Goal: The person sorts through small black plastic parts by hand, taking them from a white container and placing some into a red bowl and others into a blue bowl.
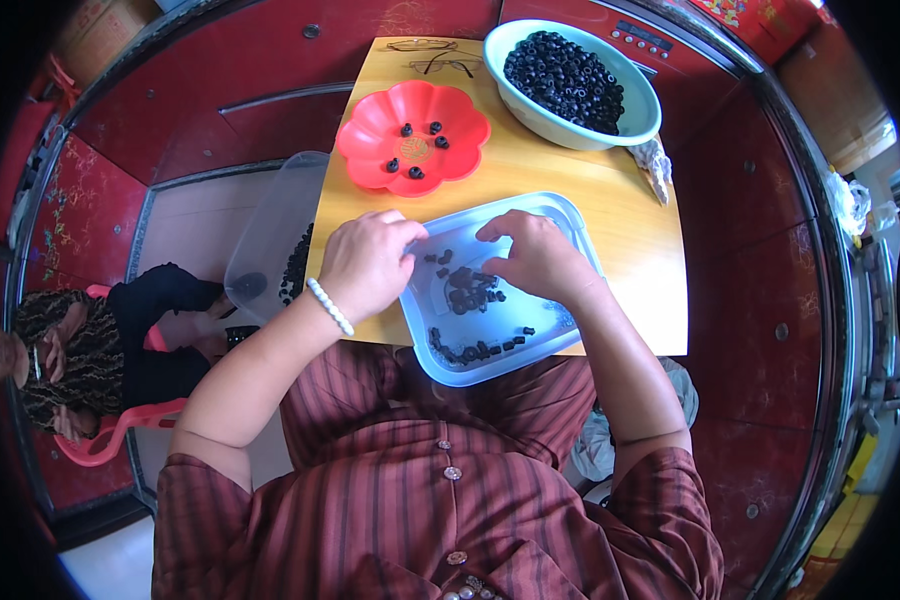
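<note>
A light blue tray [436, 312] lies on the near part of the small wooden table, its front edge overhanging toward my lap. In it are a loose pile of small black rubber-like parts [473, 290] and a scattered row of them along the near side. My left hand [368, 262], with a white bead bracelet at the wrist, hovers at the tray's left edge, thumb and forefinger apart. Over the tray's right side is my right hand [538, 256], fingers curved and parted. Nothing shows in either hand. Beyond the tray, a red flower-shaped dish [378, 122] holds several similar black parts.
A pale green basin [642, 92] full of black rings stands at the far right, a crumpled wrapper [652, 165] beside it. Eyeglasses [442, 66] lie at the far edge. Left of the table are a clear bin [270, 225] and a seated person [70, 350]. Red cabinets surround the table.
</note>
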`<state>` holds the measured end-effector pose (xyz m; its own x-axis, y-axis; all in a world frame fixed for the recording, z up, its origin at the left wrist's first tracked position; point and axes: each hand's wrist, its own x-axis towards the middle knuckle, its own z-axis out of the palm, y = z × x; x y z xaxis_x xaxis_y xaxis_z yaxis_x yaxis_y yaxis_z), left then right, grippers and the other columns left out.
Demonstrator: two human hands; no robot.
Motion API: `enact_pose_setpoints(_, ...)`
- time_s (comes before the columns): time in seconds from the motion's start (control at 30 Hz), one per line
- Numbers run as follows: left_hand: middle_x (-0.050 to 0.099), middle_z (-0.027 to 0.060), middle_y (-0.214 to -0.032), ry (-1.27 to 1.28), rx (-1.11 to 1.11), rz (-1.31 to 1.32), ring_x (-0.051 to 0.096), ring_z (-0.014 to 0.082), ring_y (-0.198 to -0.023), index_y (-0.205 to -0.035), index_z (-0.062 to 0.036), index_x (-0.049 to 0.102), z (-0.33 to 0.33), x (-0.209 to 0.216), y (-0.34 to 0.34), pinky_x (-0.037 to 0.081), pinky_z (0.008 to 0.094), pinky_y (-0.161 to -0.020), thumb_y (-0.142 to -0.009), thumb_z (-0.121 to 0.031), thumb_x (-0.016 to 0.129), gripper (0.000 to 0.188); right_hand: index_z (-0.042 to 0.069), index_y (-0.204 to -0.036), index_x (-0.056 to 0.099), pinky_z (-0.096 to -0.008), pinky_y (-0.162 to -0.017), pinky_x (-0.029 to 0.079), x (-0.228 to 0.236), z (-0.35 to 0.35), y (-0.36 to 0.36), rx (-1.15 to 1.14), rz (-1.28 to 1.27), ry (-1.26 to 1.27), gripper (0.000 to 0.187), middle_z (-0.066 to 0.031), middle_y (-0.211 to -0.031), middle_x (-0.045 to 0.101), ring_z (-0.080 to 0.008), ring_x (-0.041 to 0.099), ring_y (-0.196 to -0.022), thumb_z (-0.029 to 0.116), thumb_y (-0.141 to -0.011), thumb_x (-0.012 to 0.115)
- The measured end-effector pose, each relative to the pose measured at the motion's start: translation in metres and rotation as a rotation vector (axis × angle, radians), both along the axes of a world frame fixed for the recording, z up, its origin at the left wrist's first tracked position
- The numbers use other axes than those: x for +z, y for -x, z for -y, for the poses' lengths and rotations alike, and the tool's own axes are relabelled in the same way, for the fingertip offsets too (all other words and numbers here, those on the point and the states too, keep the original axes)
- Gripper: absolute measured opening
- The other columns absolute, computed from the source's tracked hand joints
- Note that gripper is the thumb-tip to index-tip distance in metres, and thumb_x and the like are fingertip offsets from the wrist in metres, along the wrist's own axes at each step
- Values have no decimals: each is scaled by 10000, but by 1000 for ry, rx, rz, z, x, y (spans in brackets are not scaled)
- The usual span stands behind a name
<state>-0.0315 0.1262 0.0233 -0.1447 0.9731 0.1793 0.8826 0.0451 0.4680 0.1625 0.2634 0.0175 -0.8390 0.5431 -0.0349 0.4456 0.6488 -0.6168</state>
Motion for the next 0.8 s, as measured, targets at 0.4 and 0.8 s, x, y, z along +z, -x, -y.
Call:
enact_pose_setpoints(0.4, 653, 91, -799, -67, -66, -308, 628, 274, -796, -859, -77, 666, -17, -39, -13, 479, 398, -716, -729, -65, 585, 153, 2, -801, 627, -422, -768, 524, -40, 36, 50, -125, -26, -288, 122, -179, -836, 648, -347, 651, -813, 105, -741, 597)
enact_pose_setpoints(0.8, 672, 114, -905, 59, -38, 61, 662, 274, -800, -1004, -66, 683, -8, -12, 0, 525, 387, -718, -731, -41, 594, 288, 7, -870, 675, -286, -673, 511, -11, 10, 0, -187, -217, 140, 153, -88, -769, 685, -163, 634, -686, 73, -735, 698)
